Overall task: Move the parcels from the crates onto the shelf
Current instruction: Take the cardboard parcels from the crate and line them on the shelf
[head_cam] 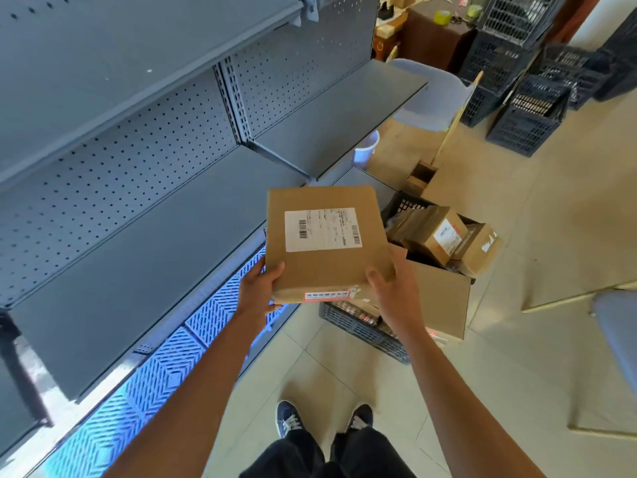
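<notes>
Holding a flat brown parcel [325, 241] level in the air, both hands grip its near corners: the left hand [259, 290] curls round the near left corner with the thumb on top, and the right hand [396, 294] takes the near right corner the same way. The white label faces up, which probably lets it be read before placing, and the two-corner hold keeps a wide, thin box from tipping. The parcel hangs just beside the front edge of the grey shelf [144, 270], not yet over it, and above the near crate [365, 327].

That crate sits on the floor to the right of the shelf, with more parcels [444, 236] piled in it and a larger carton [441, 298] leaning at its near side. The shelf board to the left looks bare along its whole visible run, with a perforated back panel behind and another board overhead, so a flat slide leftward seems open. Further dark crates [527, 112] are stacked well apart at the far right.
</notes>
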`<action>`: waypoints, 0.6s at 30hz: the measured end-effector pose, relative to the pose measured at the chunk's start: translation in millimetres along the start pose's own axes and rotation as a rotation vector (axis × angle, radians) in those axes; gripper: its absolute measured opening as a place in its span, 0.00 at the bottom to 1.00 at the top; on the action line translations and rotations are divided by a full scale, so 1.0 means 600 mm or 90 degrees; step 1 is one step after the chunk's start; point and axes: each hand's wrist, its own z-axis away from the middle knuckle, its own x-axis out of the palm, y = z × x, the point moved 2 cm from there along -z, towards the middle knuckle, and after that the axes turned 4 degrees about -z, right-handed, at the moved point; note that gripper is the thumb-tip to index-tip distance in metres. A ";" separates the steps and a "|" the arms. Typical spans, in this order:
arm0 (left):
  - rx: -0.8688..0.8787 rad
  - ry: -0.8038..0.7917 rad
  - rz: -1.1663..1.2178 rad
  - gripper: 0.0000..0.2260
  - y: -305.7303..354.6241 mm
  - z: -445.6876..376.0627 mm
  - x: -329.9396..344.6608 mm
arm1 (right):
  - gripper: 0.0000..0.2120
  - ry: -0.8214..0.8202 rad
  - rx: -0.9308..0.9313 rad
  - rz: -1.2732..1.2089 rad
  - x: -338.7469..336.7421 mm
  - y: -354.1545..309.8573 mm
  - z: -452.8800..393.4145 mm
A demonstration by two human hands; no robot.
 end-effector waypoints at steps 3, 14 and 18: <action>-0.001 0.055 0.055 0.30 -0.017 0.034 0.035 | 0.30 0.035 -0.027 -0.022 0.020 0.001 0.021; -0.003 0.081 0.232 0.33 -0.077 0.153 0.141 | 0.48 -0.004 0.047 -0.263 0.056 -0.005 0.069; 0.018 0.088 0.178 0.32 -0.105 0.174 0.126 | 0.45 -0.005 0.050 -0.258 0.056 0.018 0.087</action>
